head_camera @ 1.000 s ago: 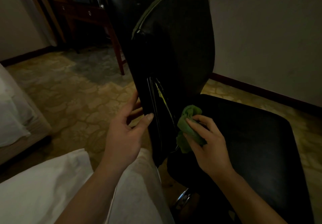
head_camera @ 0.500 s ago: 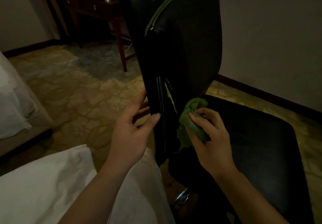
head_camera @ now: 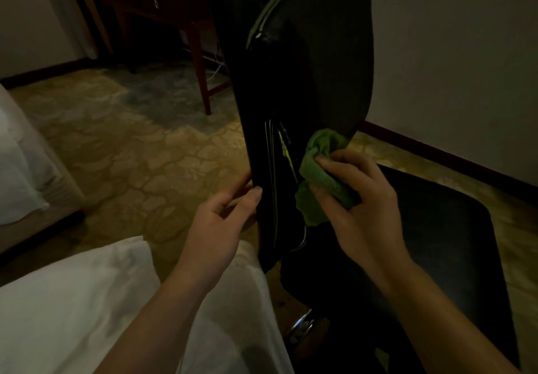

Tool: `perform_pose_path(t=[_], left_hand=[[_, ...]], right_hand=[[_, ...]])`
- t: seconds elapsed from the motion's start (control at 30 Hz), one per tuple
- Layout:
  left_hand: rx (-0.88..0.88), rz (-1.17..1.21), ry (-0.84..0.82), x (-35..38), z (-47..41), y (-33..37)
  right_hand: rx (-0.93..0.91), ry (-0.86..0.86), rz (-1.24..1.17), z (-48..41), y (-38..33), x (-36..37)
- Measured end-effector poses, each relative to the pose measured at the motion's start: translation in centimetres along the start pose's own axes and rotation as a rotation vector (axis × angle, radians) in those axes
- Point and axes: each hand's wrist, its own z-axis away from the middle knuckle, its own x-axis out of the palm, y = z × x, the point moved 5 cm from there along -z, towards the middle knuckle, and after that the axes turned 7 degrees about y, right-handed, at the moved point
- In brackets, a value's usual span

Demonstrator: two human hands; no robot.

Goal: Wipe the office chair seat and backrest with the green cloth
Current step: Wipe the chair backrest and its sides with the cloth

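The black office chair stands side-on in front of me, its backrest [head_camera: 314, 62] rising through the middle of the view and its seat [head_camera: 442, 242] spreading to the lower right. My right hand [head_camera: 358, 202] presses a bunched green cloth [head_camera: 320, 170] against the lower front face of the backrest, just above the seat. My left hand [head_camera: 221, 222] grips the backrest's near edge, thumb on the side and fingers behind it.
A dark wooden desk [head_camera: 163, 4] stands at the back left on patterned carpet [head_camera: 139, 146]. A white bed [head_camera: 20, 152] lies at the left edge. My white-clothed knees [head_camera: 96, 301] fill the lower left. A pale wall [head_camera: 460, 62] runs behind the chair.
My right hand and the green cloth have slid a little up the lower backrest. My left hand keeps its hold on the edge. The view has drifted slightly.
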Motion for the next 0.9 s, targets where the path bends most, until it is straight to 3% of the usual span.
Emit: perform_pose_path(t=[0.37, 0.6, 0.9], left_hand=[[-0.111, 0.048, 0.049, -0.4, -0.7, -0.8], [-0.118, 0.002, 0.032, -0.4, -0.3, -0.7], [-0.145, 0.043, 0.002, -0.5, -0.3, -1.0]], right_hand=[[0.161, -0.098, 0.080, 6.4, 6.7, -0.4], [0.120, 0.010, -0.041, 3.2, 3.5, -1.3], [0.104, -0.031, -0.042, 3.4, 3.7, -0.1]])
